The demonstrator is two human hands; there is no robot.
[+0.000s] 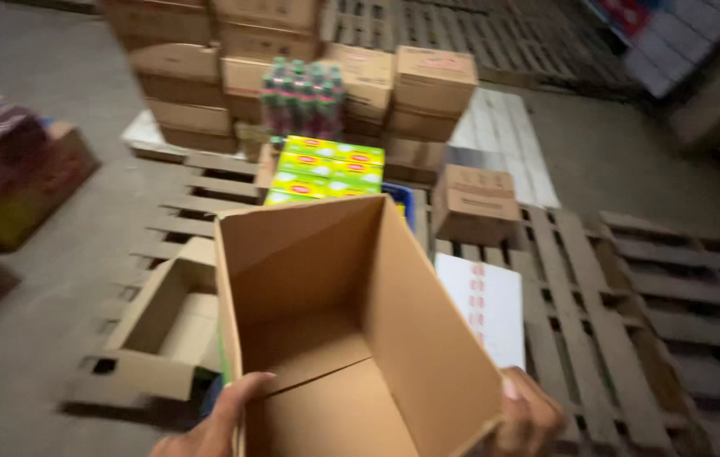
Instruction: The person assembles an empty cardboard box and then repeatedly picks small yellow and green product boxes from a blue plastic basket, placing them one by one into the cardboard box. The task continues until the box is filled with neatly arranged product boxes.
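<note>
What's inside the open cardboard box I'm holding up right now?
The open cardboard box shows only bare brown walls and folded bottom flaps, nothing in it. The left hand and right hand hold its near edges. The nearest corner lies below the picture, unseen.

You've got the open box (351, 330) right in front, your left hand (212, 427) on its near-left edge, right hand (529, 415) on the near-right corner. A smaller open box (165, 326) sits left of it on the pallet (580, 288). Packs (326, 169) lie behind, stacked cartons (208, 68) further back.
</note>
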